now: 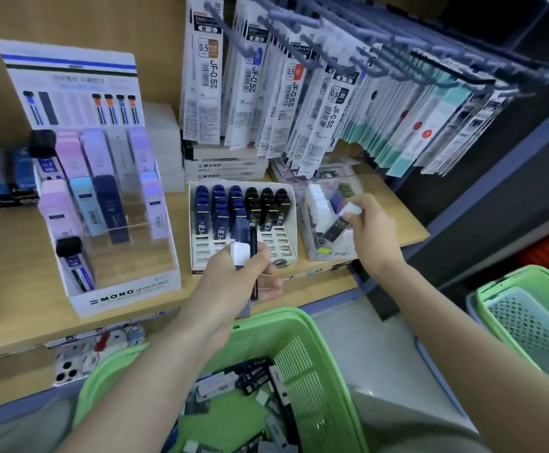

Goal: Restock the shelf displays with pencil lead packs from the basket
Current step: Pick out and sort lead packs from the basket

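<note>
My left hand (pixel 233 279) grips a small bunch of lead packs (pixel 245 243), white-capped and dark, in front of the white display box (pixel 198 253) of blue and black packs. My right hand (pixel 374 230) pinches one black lead pack with a white cap (pixel 340 225) over the clear plastic box (pixel 312 246) at the right of the shelf. Below my arms sits the green basket (pixel 305 361), with several loose lead packs (pixel 233 384) lying in it.
A tiered MONO graph display (pixel 126 292) with pastel packs stands at the left. Refill packets (pixel 299 103) hang from hooks above the shelf. A second green basket (pixel 508 302) sits at the right. The wooden shelf's front edge (pixel 37 331) runs below the displays.
</note>
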Demonstrator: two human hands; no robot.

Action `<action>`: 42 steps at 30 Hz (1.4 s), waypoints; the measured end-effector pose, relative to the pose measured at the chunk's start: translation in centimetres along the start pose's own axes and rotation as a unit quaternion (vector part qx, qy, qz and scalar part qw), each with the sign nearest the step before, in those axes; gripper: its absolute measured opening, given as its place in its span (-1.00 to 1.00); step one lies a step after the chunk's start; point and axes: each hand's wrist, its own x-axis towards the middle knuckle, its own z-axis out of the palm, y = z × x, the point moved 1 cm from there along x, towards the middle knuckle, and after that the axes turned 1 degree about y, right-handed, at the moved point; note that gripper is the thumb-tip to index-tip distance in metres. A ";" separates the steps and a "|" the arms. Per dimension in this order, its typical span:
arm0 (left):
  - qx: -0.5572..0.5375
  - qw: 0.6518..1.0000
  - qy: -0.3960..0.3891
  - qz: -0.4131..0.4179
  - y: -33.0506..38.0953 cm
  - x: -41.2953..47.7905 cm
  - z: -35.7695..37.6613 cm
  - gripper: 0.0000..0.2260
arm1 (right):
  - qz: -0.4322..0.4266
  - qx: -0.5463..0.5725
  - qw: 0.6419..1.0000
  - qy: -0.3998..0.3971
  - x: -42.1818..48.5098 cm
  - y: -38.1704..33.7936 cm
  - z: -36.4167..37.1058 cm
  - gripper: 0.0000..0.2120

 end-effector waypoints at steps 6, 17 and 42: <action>0.008 1.000 0.001 -0.008 -0.5 0.3 0.5 -0.94 | -0.026 0.018 0.999 -0.021 -1.2 0.8 1.6 -0.91; 0.029 0.999 -0.022 -0.026 -0.9 0.2 0.7 -0.81 | -0.010 0.010 0.999 0.034 -1.4 0.2 2.7 -0.81; 0.118 0.993 -0.001 -0.018 -1.6 -1.1 0.1 -0.76 | 0.104 0.355 0.906 -0.206 -6.7 -6.4 0.7 -0.88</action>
